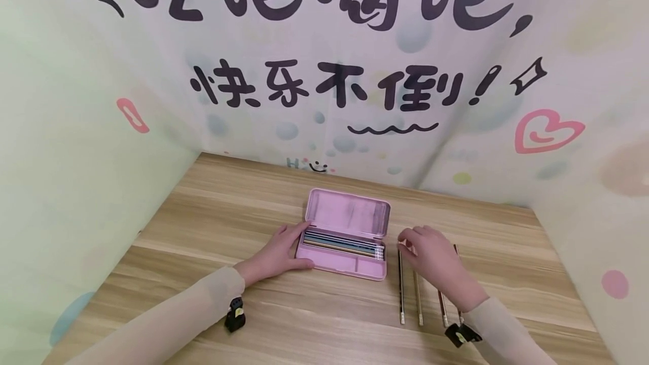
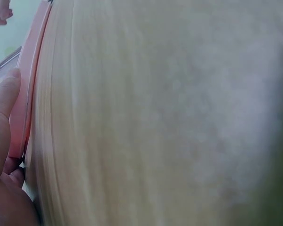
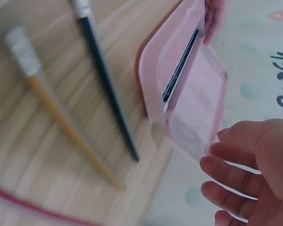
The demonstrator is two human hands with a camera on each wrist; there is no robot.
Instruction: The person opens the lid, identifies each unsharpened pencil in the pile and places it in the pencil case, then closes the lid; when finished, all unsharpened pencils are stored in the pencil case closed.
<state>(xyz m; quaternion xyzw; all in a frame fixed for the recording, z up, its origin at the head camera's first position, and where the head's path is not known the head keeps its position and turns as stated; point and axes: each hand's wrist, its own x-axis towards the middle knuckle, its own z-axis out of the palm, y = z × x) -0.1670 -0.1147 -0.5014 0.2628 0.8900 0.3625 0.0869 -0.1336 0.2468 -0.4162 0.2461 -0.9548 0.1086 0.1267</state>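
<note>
A pink pencil case (image 1: 329, 262) lies on the table with its lid (image 1: 345, 211) raised at the back. Several pencils (image 1: 339, 241) with pale eraser ends lie side by side inside it. My left hand (image 1: 274, 252) grips the case's left end, thumb at the front wall and fingers toward the hinge. To the right of the case, my right hand (image 1: 431, 255) hovers with loosely bent fingers, holding nothing in the right wrist view. Below it lie a dark pencil (image 1: 401, 292), a yellow pencil (image 1: 418, 300) and a red pencil (image 1: 443, 307), partly hidden by the hand.
Another pencil (image 1: 460, 315) shows beside my right wrist, mostly covered. The wood-grain table (image 1: 324, 320) meets a printed cloth backdrop (image 1: 284, 139) behind the case, with pale cloth walls on both sides.
</note>
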